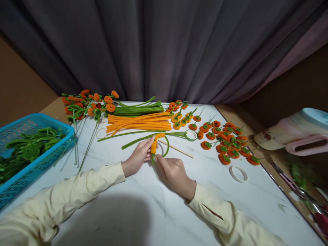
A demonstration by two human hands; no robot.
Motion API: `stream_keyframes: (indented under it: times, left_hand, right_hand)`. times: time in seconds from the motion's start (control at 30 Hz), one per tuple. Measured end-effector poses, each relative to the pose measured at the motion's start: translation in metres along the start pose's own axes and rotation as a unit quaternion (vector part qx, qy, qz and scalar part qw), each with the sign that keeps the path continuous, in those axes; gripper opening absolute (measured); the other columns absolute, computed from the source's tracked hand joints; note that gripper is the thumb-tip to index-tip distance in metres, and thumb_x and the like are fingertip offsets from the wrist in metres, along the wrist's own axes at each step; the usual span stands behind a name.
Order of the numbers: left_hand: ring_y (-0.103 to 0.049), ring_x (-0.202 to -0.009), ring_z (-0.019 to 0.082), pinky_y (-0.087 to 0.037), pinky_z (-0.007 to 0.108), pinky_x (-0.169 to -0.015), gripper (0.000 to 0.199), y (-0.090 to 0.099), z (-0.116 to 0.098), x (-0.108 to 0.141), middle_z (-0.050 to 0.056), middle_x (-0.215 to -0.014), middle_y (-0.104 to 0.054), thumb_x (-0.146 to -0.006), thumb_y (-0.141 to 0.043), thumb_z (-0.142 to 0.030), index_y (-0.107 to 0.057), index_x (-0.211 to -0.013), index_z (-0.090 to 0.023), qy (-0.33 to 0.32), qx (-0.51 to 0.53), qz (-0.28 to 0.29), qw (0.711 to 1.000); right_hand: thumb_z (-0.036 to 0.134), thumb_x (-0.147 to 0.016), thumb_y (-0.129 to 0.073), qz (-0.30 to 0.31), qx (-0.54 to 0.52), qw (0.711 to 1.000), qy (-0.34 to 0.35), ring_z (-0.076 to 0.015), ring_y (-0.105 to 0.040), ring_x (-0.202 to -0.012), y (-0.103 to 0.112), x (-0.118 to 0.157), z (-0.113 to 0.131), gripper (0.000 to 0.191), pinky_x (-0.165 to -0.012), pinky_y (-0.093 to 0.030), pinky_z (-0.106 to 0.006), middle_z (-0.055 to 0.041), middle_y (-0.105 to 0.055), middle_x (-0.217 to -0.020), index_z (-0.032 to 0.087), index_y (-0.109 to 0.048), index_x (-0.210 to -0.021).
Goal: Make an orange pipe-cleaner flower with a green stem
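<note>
A yellow-orange pipe-cleaner flower piece, bent at the top, is held upright over the middle of the white table. My left hand grips it from the left, thumb and fingers closed on it. A green pipe cleaner loops out to its right and comes back down toward its base. At that lower end my right hand is closed in a pinch on the green pipe cleaner, whose tip is partly hidden by the fingers. A thin wooden stick lies on the table just behind my right hand.
Bundles of orange pipe cleaners and green pipe cleaners lie behind my hands. Left are finished orange flowers and a blue basket of green pieces. Right are several orange flower heads, a tape roll, scissors and a tumbler.
</note>
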State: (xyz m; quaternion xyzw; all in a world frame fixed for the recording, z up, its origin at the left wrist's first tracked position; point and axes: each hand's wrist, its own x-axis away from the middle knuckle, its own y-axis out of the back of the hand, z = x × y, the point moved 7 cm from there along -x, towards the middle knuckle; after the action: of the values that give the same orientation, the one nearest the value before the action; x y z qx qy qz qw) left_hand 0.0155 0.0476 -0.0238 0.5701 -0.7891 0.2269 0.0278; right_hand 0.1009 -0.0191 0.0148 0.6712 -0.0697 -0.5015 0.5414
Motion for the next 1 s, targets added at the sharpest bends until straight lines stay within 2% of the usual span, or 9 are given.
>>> stream_keyframes:
  times: [0.17, 0.3, 0.37, 0.5, 0.63, 0.83, 1.0]
  left_hand:
    - [-0.036, -0.043, 0.004, -0.024, 0.015, -0.039, 0.04, -0.001, 0.001, 0.004, -0.005, -0.058, -0.042, -0.077, -0.055, -0.055, -0.051, -0.072, -0.016, -0.02, -0.037, -0.012, 0.999]
    - [-0.038, -0.048, 0.005, -0.028, 0.015, -0.042, 0.04, 0.0, 0.0, 0.004, -0.005, -0.06, -0.043, -0.077, -0.056, -0.055, -0.05, -0.072, -0.016, -0.063, -0.062, -0.023, 0.996]
    - [-0.037, -0.048, 0.005, -0.03, 0.015, -0.043, 0.04, 0.003, 0.001, 0.003, -0.005, -0.06, -0.042, -0.076, -0.058, -0.055, -0.049, -0.073, -0.016, -0.061, -0.055, -0.031, 0.996]
    - [-0.033, -0.043, 0.004, -0.025, 0.014, -0.039, 0.042, 0.008, 0.002, -0.001, -0.007, -0.058, -0.037, -0.071, -0.061, -0.057, -0.049, -0.078, -0.017, -0.03, -0.011, -0.054, 0.998]
    - [-0.026, -0.039, 0.003, -0.019, 0.014, -0.035, 0.042, 0.007, -0.002, 0.0, -0.008, -0.054, -0.035, -0.072, -0.06, -0.057, -0.049, -0.073, -0.017, -0.031, -0.016, -0.055, 0.998]
    - [-0.028, -0.043, 0.006, -0.022, 0.018, -0.036, 0.04, 0.004, -0.008, 0.004, -0.005, -0.056, -0.039, -0.079, -0.053, -0.055, -0.051, -0.07, -0.016, -0.102, -0.11, -0.054, 0.987]
    - [-0.04, -0.058, 0.009, -0.036, 0.019, -0.053, 0.036, -0.002, -0.016, 0.01, -0.002, -0.063, -0.045, -0.086, -0.046, -0.048, -0.049, -0.068, -0.017, -0.18, -0.183, -0.05, 0.965]
  right_hand:
    - [0.014, -0.093, -0.035, -0.004, -0.001, 1.0, -0.013, -0.0078, -0.04, -0.041, 0.001, -0.002, 0.001, 0.019, -0.047, -0.021, -0.024, 0.0033, -0.052, -0.049, 0.013, -0.052, -0.085]
    - [0.016, -0.094, -0.036, -0.007, -0.006, 1.0, -0.022, -0.0072, -0.041, -0.04, 0.002, -0.003, 0.0, 0.02, -0.047, -0.021, -0.023, 0.0034, -0.052, -0.047, 0.013, -0.053, -0.083]
    - [0.018, -0.095, -0.036, -0.007, -0.011, 0.999, -0.038, -0.007, -0.042, -0.039, 0.002, -0.003, -0.003, 0.022, -0.047, -0.022, -0.023, 0.0032, -0.053, -0.047, 0.013, -0.055, -0.085]
    - [0.024, -0.095, -0.04, -0.012, -0.021, 0.998, -0.063, -0.0071, -0.047, -0.04, 0.003, -0.002, -0.012, 0.022, -0.047, -0.024, -0.023, 0.0024, -0.057, -0.048, 0.012, -0.058, -0.098]
    - [0.02, -0.094, -0.04, -0.014, -0.018, 0.999, -0.032, -0.0077, -0.048, -0.041, 0.002, 0.0, -0.012, 0.02, -0.048, -0.026, -0.023, 0.0021, -0.057, -0.05, 0.011, -0.057, -0.098]
    - [0.012, -0.09, -0.038, -0.006, -0.018, 1.0, 0.008, -0.0081, -0.042, -0.04, -0.001, 0.002, -0.002, 0.015, -0.047, -0.025, -0.024, 0.004, -0.052, -0.048, 0.012, -0.053, -0.093]
    - [0.014, -0.092, -0.037, -0.016, -0.02, 1.0, -0.003, -0.0075, -0.039, -0.039, 0.003, -0.002, 0.001, 0.019, -0.046, -0.024, -0.024, 0.0044, -0.049, -0.046, 0.014, -0.052, -0.08]
